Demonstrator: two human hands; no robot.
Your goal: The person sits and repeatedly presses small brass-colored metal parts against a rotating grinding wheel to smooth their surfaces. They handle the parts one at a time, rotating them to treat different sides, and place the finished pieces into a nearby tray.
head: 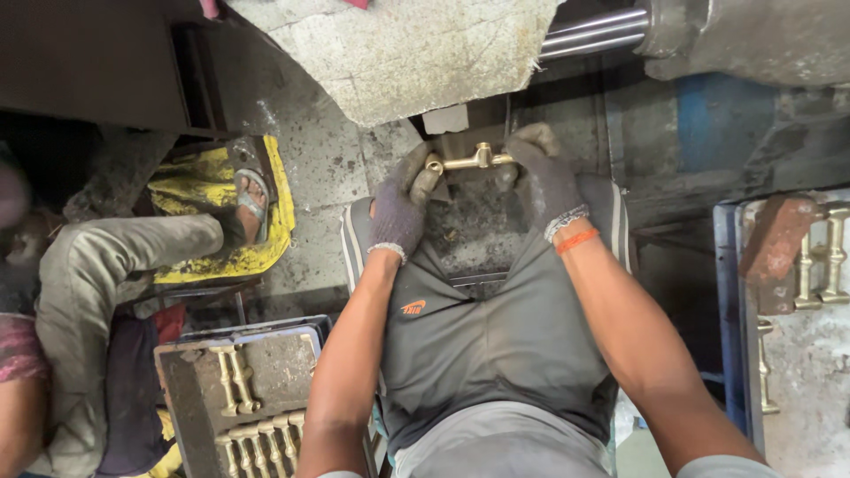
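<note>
I hold a brass fitting (472, 160), a short bar with a ring at its left end, level between both gloved hands above my knees. My left hand (401, 210) in a dark grey glove grips the ringed left end. My right hand (544, 180), also gloved, grips the right end; an orange band circles that wrist. The fitting sits just in front of a pale metal block (445, 119) under a large rough grey slab (403, 49).
A grey tray (190, 389) at lower left holds several brass fittings (257, 434). A blue-edged tray (730, 301) at right holds more brass pieces (819, 257) and a rusty block (777, 243). Another person sits at left, sandalled foot (251, 202) on a yellow stand. Steel rods (593, 34) run at top.
</note>
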